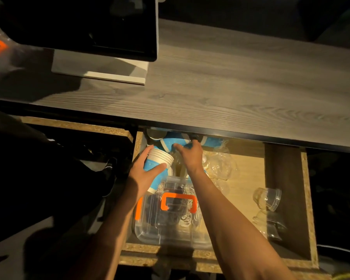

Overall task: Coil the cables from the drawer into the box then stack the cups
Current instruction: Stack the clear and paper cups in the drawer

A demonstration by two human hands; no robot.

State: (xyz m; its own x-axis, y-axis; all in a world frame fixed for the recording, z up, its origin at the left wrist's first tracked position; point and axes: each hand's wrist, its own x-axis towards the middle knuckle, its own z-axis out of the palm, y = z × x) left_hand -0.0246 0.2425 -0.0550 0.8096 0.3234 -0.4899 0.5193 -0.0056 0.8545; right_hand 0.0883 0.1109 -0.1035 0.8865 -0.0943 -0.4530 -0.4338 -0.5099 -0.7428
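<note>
Inside the open wooden drawer [308, 199], my left hand [143, 170] grips a nested stack of blue-and-white paper cups [160, 159], rims pointing right. At the back, under the desk edge, my right hand [190, 154] grips another blue paper cup [175, 142]. More blue cups [211, 142] lie beside it. A clear plastic box with an orange handle [178, 201] sits at the drawer's front, dark cables dimly visible inside through the lid. Clear plastic cups [220, 164] lie to the right of my right hand.
A further clear cup [269, 199] lies near the drawer's dark right section. The grey wood desk top [230, 87] overhangs the drawer's back. A dark monitor [89, 25] on a white base stands at the desk's left. Left of the drawer it is dark.
</note>
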